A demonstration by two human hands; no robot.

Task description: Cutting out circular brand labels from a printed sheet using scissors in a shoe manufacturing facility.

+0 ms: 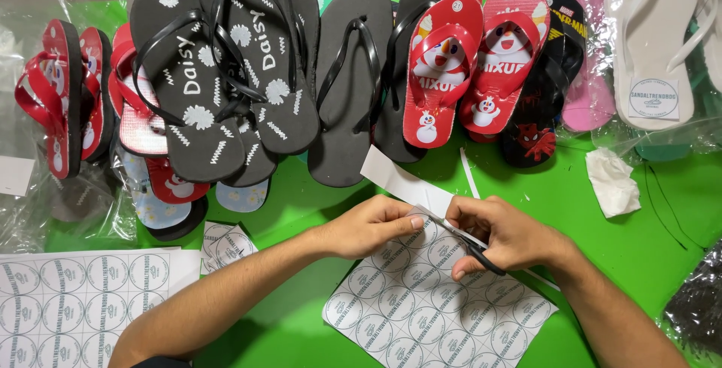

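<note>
Pinning the sheet of round labels (421,308) flat on the green table (316,315) with our left hand (372,225) gripping its top edge — so our right hand (500,233), closed on scissors (470,242), cuts straight.

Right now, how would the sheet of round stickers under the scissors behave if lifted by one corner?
The sticker sheet looks thin and flat on the green table, so probably floppy and light. The left hand pins its top edge while the right hand works scissors, suggesting it slides easily when pushed.
</note>
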